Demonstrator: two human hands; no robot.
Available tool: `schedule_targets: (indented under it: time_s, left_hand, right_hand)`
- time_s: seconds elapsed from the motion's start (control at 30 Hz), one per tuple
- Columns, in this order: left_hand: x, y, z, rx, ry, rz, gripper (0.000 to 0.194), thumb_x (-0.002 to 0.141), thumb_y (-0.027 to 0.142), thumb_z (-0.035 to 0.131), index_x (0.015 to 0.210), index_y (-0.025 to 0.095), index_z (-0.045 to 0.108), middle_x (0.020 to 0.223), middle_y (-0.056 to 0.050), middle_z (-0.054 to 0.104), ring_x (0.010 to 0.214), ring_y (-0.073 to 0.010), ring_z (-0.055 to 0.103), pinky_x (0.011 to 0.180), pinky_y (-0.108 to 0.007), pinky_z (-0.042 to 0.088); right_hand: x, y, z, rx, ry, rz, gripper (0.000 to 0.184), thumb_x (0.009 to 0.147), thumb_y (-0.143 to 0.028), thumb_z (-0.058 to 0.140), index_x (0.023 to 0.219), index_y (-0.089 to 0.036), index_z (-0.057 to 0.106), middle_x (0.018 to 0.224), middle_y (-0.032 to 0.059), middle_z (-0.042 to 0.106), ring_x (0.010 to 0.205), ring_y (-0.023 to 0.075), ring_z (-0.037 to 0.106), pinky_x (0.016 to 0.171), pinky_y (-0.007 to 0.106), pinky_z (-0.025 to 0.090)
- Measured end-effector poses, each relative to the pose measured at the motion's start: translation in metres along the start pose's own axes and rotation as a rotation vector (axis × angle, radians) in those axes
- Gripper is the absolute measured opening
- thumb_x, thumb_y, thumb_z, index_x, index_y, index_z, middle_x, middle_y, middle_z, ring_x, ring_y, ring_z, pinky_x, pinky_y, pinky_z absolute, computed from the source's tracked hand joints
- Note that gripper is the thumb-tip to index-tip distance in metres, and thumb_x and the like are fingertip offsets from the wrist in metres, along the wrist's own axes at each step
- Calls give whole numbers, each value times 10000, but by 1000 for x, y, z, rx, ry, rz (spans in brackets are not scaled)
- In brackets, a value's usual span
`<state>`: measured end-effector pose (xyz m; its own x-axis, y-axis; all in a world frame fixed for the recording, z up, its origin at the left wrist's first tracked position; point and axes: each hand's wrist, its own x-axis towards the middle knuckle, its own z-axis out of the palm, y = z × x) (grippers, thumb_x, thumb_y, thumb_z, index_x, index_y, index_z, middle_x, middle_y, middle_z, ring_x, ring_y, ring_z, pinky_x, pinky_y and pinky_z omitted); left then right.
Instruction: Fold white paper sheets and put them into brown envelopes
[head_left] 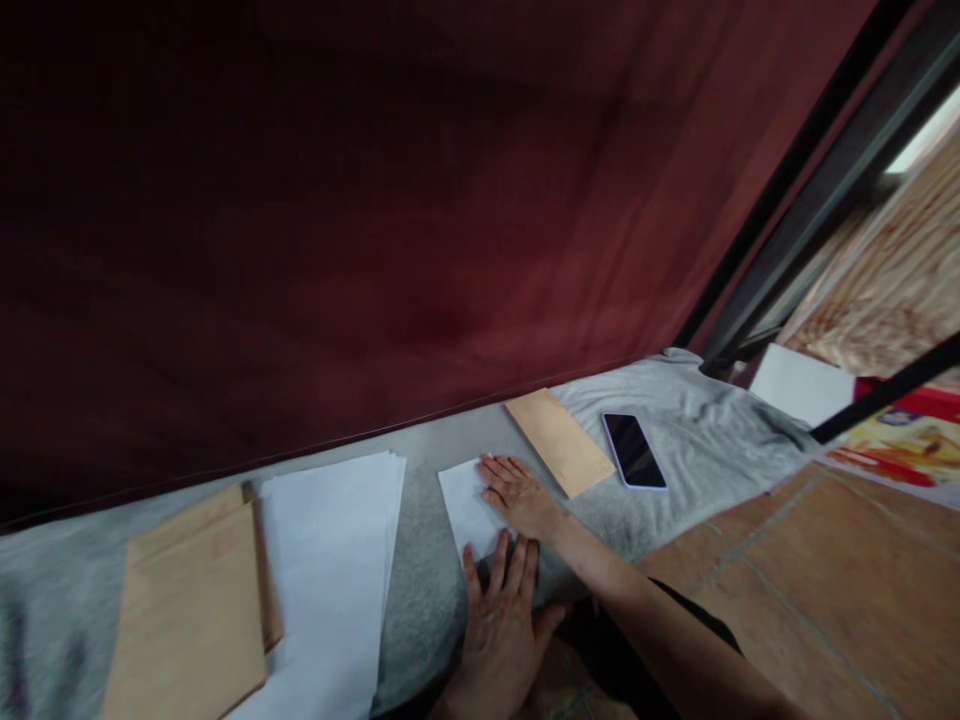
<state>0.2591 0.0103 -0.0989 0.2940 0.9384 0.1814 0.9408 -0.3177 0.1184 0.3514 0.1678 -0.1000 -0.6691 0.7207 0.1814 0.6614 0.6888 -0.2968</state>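
A small white sheet of paper (463, 500), which looks folded, lies on a grey cloth surface in front of me. My right hand (523, 498) rests flat on its right side, fingers stretched toward the upper left. Below it, my left hand (501, 625) presses on the paper's near edge with its fingers spread, and its fingertips reach close to my right wrist. Both hands hide part of the sheet. Just right of the paper lies a brown envelope (561, 440), flat and apart from my hands.
A phone (634, 452) lies right of the envelope. To the left are a stack of white sheets (330, 570) and several larger brown envelopes (191, 605) overlapping it. A dark red panel (420, 250) rises behind the grey cloth (424, 575). Tiled floor (840, 590) and a colourful box (907, 440) are at right.
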Motion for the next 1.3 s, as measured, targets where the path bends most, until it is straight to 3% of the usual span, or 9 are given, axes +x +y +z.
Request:
schedule_targets:
  time_s: [0.3, 0.57, 0.7, 0.8, 0.9, 1.0, 1.13, 1.3]
  left_hand:
    - [1, -1, 1, 2, 1, 4, 630, 952, 520, 446, 1511, 234, 391, 1539, -82, 466, 1444, -358, 357, 1126, -740, 260]
    - [6, -4, -6, -78, -29, -9, 514, 933, 502, 494, 1366, 243, 591, 1401, -93, 612, 1367, -377, 471, 1107, -760, 279]
    - [8, -10, -10, -108, 38, -16, 408, 954, 346, 464, 1302, 225, 638, 1359, -69, 648, 1303, -293, 558, 1122, -599, 399]
    - [12, -25, -14, -115, 93, -45, 394, 959, 214, 392, 1239, 189, 669, 1284, -75, 695, 1174, -224, 651, 1026, -428, 522]
    - [20, -46, -15, -73, 136, -125, 396, 972, 217, 370, 1227, 151, 665, 1225, -105, 718, 1098, -222, 684, 923, -368, 567]
    - [29, -60, -11, 21, 178, -171, 415, 970, 236, 376, 1268, 110, 637, 1282, -146, 684, 1161, -267, 652, 970, -425, 534]
    - [36, -60, -5, 103, 163, -209, 456, 957, 228, 389, 1343, 76, 579, 1421, -173, 580, 1249, -312, 589, 979, -474, 507]
    - [40, -58, -7, 2, 140, -268, 449, 961, 225, 382, 1343, 102, 584, 1409, -157, 594, 1270, -321, 566, 1002, -507, 489]
  right_hand:
    - [13, -2, 3, -28, 44, 106, 496, 1047, -370, 407, 1495, -159, 437, 1570, 93, 385, 1459, 244, 346, 1207, 454, 267]
    - [-13, -14, -11, -7, -14, 73, 511, 1045, -372, 421, 1494, -129, 430, 1565, 126, 391, 1454, 249, 356, 1205, 458, 273]
    - [-29, -12, -17, 23, -38, 19, 486, 1044, -327, 421, 1487, -130, 440, 1545, 120, 431, 1438, 230, 386, 1196, 435, 296]
    - [-41, -10, -20, 75, -45, -2, 459, 1026, -292, 446, 1458, -142, 487, 1524, 105, 467, 1412, 219, 424, 1193, 416, 306]
    - [-50, -13, -23, 129, -48, -6, 443, 996, -257, 475, 1428, -175, 529, 1502, 86, 504, 1380, 202, 461, 1180, 385, 326]
    - [-50, -19, -26, 139, -28, 100, 439, 966, -247, 501, 1399, -203, 560, 1445, 87, 564, 1325, 230, 515, 1136, 400, 383]
    - [-38, -22, -24, 129, 20, 353, 377, 934, -220, 518, 1293, -161, 619, 1263, 146, 660, 1111, 251, 651, 960, 347, 511]
    - [-24, -19, -12, 256, 38, 478, 221, 904, -186, 521, 1050, -193, 686, 954, 83, 739, 860, 211, 707, 777, 286, 533]
